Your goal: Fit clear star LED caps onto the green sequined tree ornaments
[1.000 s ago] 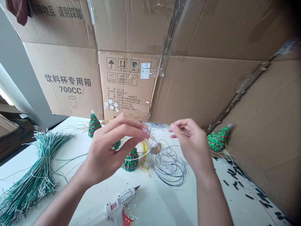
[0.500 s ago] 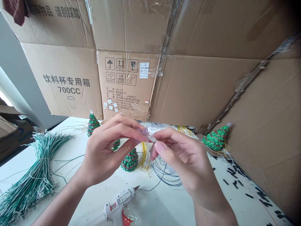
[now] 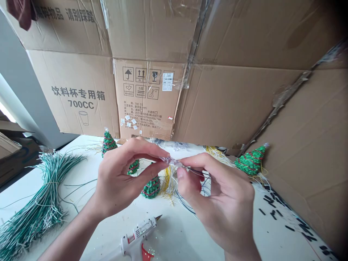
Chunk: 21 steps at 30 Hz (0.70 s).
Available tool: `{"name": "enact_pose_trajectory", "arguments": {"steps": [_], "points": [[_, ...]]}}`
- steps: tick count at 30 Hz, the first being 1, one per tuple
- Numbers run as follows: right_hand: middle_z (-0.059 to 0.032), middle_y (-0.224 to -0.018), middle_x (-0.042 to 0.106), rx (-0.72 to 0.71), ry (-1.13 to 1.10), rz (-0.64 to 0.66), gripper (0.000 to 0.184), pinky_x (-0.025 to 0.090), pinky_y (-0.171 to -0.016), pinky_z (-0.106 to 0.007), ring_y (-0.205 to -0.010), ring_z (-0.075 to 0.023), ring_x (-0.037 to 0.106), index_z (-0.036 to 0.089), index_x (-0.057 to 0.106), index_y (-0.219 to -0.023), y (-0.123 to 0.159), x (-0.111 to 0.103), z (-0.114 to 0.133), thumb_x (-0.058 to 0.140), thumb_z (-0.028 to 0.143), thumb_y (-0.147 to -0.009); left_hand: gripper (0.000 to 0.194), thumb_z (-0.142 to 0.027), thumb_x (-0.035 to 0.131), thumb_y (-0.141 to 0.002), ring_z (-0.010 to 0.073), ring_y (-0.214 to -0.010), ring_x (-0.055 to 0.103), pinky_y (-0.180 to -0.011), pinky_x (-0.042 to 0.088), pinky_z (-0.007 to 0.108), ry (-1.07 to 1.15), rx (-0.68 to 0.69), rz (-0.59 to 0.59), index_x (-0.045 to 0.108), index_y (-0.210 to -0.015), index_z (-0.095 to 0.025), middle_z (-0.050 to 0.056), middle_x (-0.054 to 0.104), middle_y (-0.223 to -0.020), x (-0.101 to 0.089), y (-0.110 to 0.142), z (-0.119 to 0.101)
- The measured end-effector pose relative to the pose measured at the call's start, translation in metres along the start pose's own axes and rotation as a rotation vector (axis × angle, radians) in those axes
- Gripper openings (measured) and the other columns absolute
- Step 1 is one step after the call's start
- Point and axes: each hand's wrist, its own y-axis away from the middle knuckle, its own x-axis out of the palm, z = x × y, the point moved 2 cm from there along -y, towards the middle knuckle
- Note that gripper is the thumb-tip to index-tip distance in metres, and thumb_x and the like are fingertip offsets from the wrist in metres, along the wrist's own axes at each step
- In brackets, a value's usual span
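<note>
Clear plastic star (image 3: 170,160) pinched between the fingertips of left hand (image 3: 127,177) and right hand (image 3: 220,203), above a white table (image 3: 174,232); green-and-white wire bundle (image 3: 35,206) left, hot glue gun (image 3: 136,239) near, glittered green cone trees (image 3: 150,187) and cardboard cartons (image 3: 231,105) far.

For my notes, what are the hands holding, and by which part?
A small clear plastic piece: the left hand pinches one end, the right hand the other.
</note>
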Motion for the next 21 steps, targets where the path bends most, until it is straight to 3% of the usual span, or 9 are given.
{"name": "enact_pose_trajectory", "arguments": {"steps": [8,15,21], "points": [[0.0055,-0.07,0.062,-0.034,0.023,-0.02,0.011,0.042,-0.056,-0.031,-0.057,-0.0107,0.048,0.026,0.069,-0.091,0.0009,-0.0004,-0.0014,0.073,0.016,-0.095,0.045,0.003,0.085,-0.087,0.0158,-0.093,0.079,-0.086,0.067,0.032,-0.077,0.039,-0.013,0.076,-0.119,-0.028,-0.002,0.082,-0.102,-0.0013,0.0033,-0.0055],[0.0032,-0.075,0.068,-0.095,0.06,-0.028,0.015,0.047,-0.061,-0.034,-0.064,-0.0133,0.056,0.025,0.07,-0.096,0.0021,-0.0007,-0.002,0.07,0.011,-0.095,0.043,0.001,0.082,-0.091,0.0178,-0.09,0.079,-0.077,0.067,0.036,-0.133,0.093,0.03,0.075,-0.12,-0.029,0.0,0.083,-0.101,0.0016,0.0035,-0.0067],[0.0028,-0.079,0.074,-0.021,-0.022,-0.002,0.013,0.048,-0.061,-0.032,-0.067,-0.013,0.061,0.024,0.071,-0.09,-0.0016,-0.0034,-0.002,0.068,0.013,-0.095,0.042,0.002,0.082,-0.09,0.0183,-0.091,0.078,-0.079,0.066,0.038,-0.132,0.084,0.037,0.075,-0.119,-0.028,0.001,0.082,-0.101,0.0018,0.0024,-0.0047]]}}
